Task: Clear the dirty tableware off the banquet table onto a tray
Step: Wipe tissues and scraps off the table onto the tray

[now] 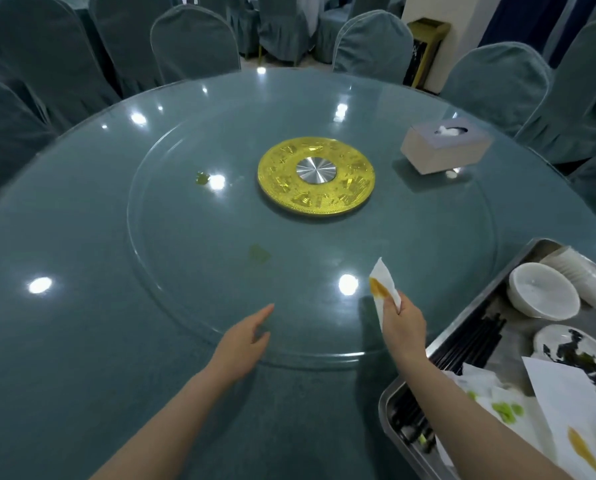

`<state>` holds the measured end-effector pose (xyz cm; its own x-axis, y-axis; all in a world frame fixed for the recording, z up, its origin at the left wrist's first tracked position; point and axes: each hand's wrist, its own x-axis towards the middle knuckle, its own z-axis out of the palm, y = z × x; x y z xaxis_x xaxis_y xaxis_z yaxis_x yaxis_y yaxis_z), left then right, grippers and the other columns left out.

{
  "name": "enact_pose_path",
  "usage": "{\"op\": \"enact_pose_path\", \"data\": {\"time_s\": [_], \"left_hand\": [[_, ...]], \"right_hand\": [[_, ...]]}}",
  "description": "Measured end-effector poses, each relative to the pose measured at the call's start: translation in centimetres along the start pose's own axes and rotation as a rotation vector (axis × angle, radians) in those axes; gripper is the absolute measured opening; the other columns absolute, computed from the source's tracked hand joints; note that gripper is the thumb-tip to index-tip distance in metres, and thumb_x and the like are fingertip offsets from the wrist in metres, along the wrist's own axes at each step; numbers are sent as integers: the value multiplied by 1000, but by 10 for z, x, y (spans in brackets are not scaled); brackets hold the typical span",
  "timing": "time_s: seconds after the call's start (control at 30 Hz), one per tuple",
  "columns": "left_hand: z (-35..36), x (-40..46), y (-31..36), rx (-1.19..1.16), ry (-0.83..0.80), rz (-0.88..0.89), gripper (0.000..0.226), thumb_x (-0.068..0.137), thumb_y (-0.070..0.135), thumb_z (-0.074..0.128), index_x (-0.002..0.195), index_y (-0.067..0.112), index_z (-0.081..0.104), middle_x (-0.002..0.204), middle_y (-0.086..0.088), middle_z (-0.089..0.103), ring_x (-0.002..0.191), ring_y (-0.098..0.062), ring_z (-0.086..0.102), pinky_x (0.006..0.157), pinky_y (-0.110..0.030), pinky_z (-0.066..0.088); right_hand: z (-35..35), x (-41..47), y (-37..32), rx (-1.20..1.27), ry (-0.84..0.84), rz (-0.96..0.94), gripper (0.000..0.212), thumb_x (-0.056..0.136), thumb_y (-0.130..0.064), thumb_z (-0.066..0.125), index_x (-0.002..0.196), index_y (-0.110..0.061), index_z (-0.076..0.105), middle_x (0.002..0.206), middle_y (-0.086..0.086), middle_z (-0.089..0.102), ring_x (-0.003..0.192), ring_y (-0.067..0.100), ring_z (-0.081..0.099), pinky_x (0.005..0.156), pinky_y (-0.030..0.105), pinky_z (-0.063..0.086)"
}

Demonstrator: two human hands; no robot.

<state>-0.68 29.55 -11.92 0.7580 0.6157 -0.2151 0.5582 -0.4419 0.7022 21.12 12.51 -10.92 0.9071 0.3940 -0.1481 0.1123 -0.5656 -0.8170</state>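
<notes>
Pinching a white napkin [383,289] between thumb and fingers, the right hand [402,323] is hovering above the glass turntable [172,299]; the napkin is standing upward from the grip, an orange stain showing near the fingers. The left hand [244,344] is lying open and empty, fingers extended, resting on or just over the turntable's near rim.

The metal tray [469,306] is sitting directly to the right of the right hand, close by, its long axis running from near-right toward far-right. It is already carrying a white bowl [542,289], stacked cups [587,271], black chopsticks [469,344], a soiled plate [573,351] and used napkins [566,410].

Judgement: the right hand is the nearer one, so a short sideways carry would drop the napkin onto the tray. A yellow-green smear [259,254] is lying on the glass, ahead and to the left of the grip, between the hands; a smaller spot [202,177] is sitting further out.

No tableware is showing on the table; only a tissue box [445,147] and gold centre disc [315,174] are on it.
</notes>
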Motion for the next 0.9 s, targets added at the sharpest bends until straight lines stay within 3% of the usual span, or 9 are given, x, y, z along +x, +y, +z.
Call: {"op": "enact_pose_path", "data": {"time_s": [0.07, 0.13, 0.17, 0.23, 0.27, 0.33, 0.43, 0.6, 0.9], "left_hand": [[-14, 7, -19, 41, 107, -43, 65, 90, 16, 61, 148, 18, 30, 152, -1, 34, 140, -12, 31, 108, -15, 18], [-29, 16, -37, 94, 150, -103, 79, 87, 25, 67, 150, 14, 22, 157, -2, 22, 145, -15, 17, 115, -26, 14], [-37, 22, -45, 129, 154, -133, 87, 84, 30, 70, 151, 12, 17, 159, -4, 16, 147, -17, 10, 118, -31, 12], [-52, 34, -62, 189, 156, -200, 101, 80, 39, 72, 152, 8, 9, 160, -7, 7, 147, -21, 2, 119, -37, 6], [-60, 40, -69, 198, 163, -235, 103, 79, 43, 72, 151, 7, 7, 160, -8, 5, 148, -22, 1, 119, -38, 5], [-74, 52, -80, 181, 187, -287, 98, 83, 45, 67, 151, 6, 9, 160, -9, 7, 147, -23, 2, 119, -40, 6], [-89, 65, -92, 192, 256, -310, 89, 87, 42, 62, 150, 4, 13, 159, -12, 11, 147, -25, 5, 119, -42, 8], [-102, 77, -108, 232, 292, -330, 83, 90, 40, 59, 150, 5, 15, 159, -11, 11, 147, -23, 6, 119, -42, 7], [-106, 88, -114, 326, 271, -301, 89, 87, 44, 60, 151, 6, 12, 160, -10, 6, 147, -22, 3, 118, -40, 4]], "right_hand": [[3, 1, 1, -37, -21, -42, 28, 98, -21, 41, 75, -22, 58, 65, 0, 54, 62, 22, 48, 55, 30, 36], [6, 3, 0, -85, -27, -89, 36, 98, -20, 44, 63, -20, 50, 59, 0, 49, 59, 22, 46, 52, 31, 33], [8, 5, 0, -106, -28, -104, 32, 99, -21, 44, 69, -20, 57, 68, 1, 57, 68, 25, 53, 57, 32, 40], [11, 13, 1, -136, -63, -70, 29, 101, -25, 41, 115, -14, 64, 117, 7, 65, 108, 32, 58, 88, 39, 49], [12, 18, 1, -128, -95, -38, 39, 102, -28, 39, 135, -14, 52, 138, 8, 53, 122, 33, 51, 101, 45, 43], [15, 28, 1, -131, -154, -40, 47, 103, -31, 35, 148, -19, 33, 154, 4, 32, 134, 32, 41, 110, 49, 34], [19, 44, 3, -206, -175, -86, 48, 104, -30, 31, 150, -20, 27, 158, 4, 23, 145, 27, 21, 118, 44, 19], [29, 76, 1, -311, -217, -124, 51, 104, -30, 27, 152, -15, 18, 161, 8, 11, 148, 19, 3, 119, 34, 1], [89, 64, -37, -386, -531, -398, 49, 104, -28, 30, 151, -17, 24, 161, 0, 10, 147, 12, 1, 108, 16, -8]]}}
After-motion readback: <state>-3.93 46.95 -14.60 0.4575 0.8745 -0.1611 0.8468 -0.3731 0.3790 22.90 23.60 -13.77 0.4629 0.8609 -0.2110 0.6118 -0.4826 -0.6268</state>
